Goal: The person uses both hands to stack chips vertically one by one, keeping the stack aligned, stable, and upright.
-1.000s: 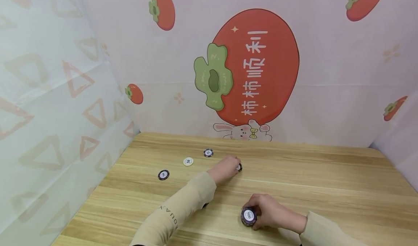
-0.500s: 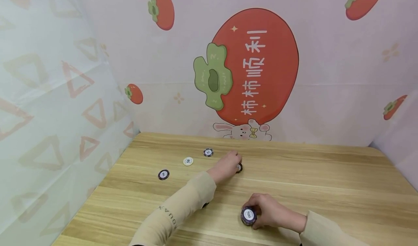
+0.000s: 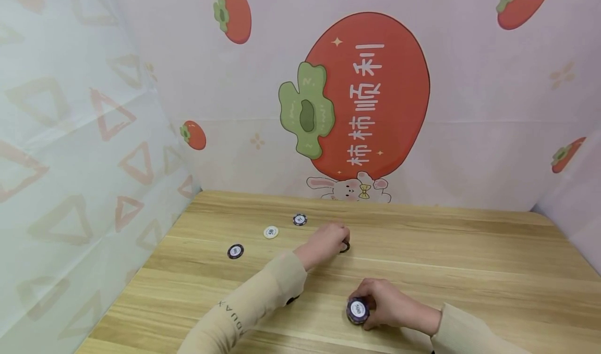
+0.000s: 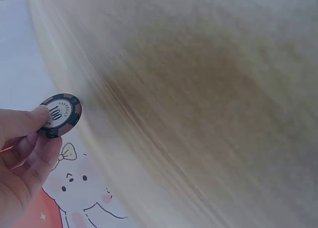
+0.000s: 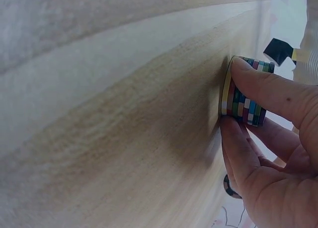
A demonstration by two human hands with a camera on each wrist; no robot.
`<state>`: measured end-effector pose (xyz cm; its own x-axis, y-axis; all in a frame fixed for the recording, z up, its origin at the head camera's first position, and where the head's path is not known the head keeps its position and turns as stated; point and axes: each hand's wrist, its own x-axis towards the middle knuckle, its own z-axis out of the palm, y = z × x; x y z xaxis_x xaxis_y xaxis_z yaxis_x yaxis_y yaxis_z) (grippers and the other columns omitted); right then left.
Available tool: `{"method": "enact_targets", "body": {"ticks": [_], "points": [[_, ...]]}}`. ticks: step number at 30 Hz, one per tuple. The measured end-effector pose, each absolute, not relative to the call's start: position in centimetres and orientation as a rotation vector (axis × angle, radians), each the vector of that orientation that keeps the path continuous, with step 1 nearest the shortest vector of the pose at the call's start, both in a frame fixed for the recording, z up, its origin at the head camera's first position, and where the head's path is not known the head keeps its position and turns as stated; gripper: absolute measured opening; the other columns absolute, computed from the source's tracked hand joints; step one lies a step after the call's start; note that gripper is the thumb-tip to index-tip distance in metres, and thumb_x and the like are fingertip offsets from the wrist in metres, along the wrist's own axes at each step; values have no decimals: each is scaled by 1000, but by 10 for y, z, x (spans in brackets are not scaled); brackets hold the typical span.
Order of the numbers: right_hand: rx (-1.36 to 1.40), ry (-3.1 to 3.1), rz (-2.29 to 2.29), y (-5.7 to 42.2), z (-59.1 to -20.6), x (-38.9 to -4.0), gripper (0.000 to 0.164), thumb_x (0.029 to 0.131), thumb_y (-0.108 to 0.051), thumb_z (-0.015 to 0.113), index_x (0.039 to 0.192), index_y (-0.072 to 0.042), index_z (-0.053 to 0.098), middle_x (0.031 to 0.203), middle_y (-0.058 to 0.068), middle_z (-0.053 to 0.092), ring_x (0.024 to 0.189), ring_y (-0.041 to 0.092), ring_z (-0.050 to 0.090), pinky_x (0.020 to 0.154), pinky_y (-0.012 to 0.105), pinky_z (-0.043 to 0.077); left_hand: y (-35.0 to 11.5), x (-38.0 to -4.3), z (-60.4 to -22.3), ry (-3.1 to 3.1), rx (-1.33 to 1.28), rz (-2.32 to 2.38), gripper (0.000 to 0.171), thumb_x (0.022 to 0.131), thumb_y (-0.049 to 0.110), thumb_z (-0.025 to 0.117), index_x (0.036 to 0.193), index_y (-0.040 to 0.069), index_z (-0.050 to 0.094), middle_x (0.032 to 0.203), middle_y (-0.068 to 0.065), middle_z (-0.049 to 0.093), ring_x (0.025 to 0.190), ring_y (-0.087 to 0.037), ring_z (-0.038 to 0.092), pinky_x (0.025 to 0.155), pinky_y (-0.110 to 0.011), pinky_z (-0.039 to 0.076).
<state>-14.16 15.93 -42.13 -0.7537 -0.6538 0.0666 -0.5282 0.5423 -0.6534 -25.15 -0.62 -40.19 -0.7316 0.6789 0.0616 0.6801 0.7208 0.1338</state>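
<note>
My left hand (image 3: 324,244) pinches a poker chip (image 4: 62,114) marked 100 between thumb and fingers, seen plainly in the left wrist view. In the head view the fingers hide most of that chip (image 3: 345,246), and it looks tilted. Nearer to me, my right hand (image 3: 385,304) grips a stack of poker chips (image 3: 358,310), whose top one reads 500. The right wrist view has the colourful edges of the stack (image 5: 243,94) between thumb and fingers, with its bottom against the table.
Three chips lie apart on the wooden table (image 3: 446,260): a dark one (image 3: 236,251), a white one (image 3: 271,232) marked 50, and a dark-edged one (image 3: 300,219) marked 10. A patterned cloth wall (image 3: 469,150) stands behind the table, another (image 3: 94,161) on the left.
The chip at my left hand lay flatter half a second ago; now it is pinched and tilted. My left forearm has shifted slightly back and left. The right hand stays on the stack.
</note>
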Motion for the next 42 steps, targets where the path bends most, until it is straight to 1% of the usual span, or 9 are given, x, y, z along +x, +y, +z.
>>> {"method": "enact_targets", "body": {"ticks": [4, 11, 15, 22, 26, 29, 33, 37, 42], "points": [[-1029, 2583, -1017, 161, -422, -142, 43, 53, -9, 84, 94, -8, 69, 87, -10, 60, 83, 2, 54, 73, 22, 47, -9, -246, -399, -2899, -1166, -270, 4, 84, 15, 65, 88, 13, 63, 82, 5, 56, 72, -6, 51, 64, -17, 43], [-1163, 2583, -1043, 164, -429, -144, 41, 55, -8, 84, 93, -7, 69, 86, -10, 60, 81, 1, 54, 69, 20, 46, -15, -233, -392, -2848, -1234, -306, 4, 83, 15, 65, 88, 15, 65, 81, 7, 56, 70, -4, 51, 62, -15, 41], [-1081, 2575, -1038, 163, -426, -143, 42, 54, -9, 84, 93, -9, 70, 87, -12, 59, 82, 1, 54, 71, 21, 46, -17, -226, -390, -2816, -1259, -319, 4, 83, 15, 65, 87, 16, 66, 82, 8, 57, 72, -2, 51, 63, -14, 41], [-1021, 2562, -1031, 162, -422, -142, 42, 55, -10, 84, 95, -10, 69, 89, -11, 60, 83, 2, 54, 72, 22, 46, -21, -212, -379, -2805, -1265, -403, 4, 81, 16, 68, 85, 17, 66, 80, 10, 57, 71, 0, 51, 64, -14, 41], [-1019, 2557, -1036, 163, -424, -141, 42, 55, -9, 84, 94, -9, 69, 88, -11, 60, 83, 2, 54, 72, 21, 47, -24, -204, -374, -2847, -1256, -552, 3, 81, 15, 68, 83, 16, 67, 78, 10, 57, 69, 1, 49, 62, -14, 41], [-1016, 2553, -1039, 163, -423, -142, 42, 55, -9, 84, 95, -9, 69, 89, -11, 60, 83, 2, 54, 72, 22, 47, -26, -200, -372, -2864, -1262, -651, 4, 80, 12, 68, 81, 15, 67, 77, 10, 58, 70, 1, 50, 64, -13, 41], [-1002, 2538, -1035, 163, -423, -142, 42, 57, -11, 84, 95, -10, 69, 91, -10, 60, 85, 4, 55, 73, 22, 47, -28, -196, -373, -2909, -1269, -780, 3, 80, 12, 69, 80, 14, 67, 76, 12, 59, 70, 2, 50, 65, -13, 41], [-1007, 2546, -1018, 163, -424, -142, 42, 57, -12, 84, 96, -11, 69, 91, -9, 60, 85, 4, 55, 74, 23, 47, -29, -192, -373, -2953, -1258, -930, 3, 78, 13, 70, 80, 12, 68, 72, 12, 60, 66, 3, 50, 61, -12, 42], [-1010, 2564, -1013, 162, -423, -143, 41, 55, -11, 84, 93, -8, 69, 88, -10, 59, 82, 2, 53, 71, 22, 46, -31, -188, -377, -2989, -1194, -1178, 4, 77, 9, 71, 79, 8, 68, 69, 9, 61, 62, 3, 51, 58, -13, 44]]}}
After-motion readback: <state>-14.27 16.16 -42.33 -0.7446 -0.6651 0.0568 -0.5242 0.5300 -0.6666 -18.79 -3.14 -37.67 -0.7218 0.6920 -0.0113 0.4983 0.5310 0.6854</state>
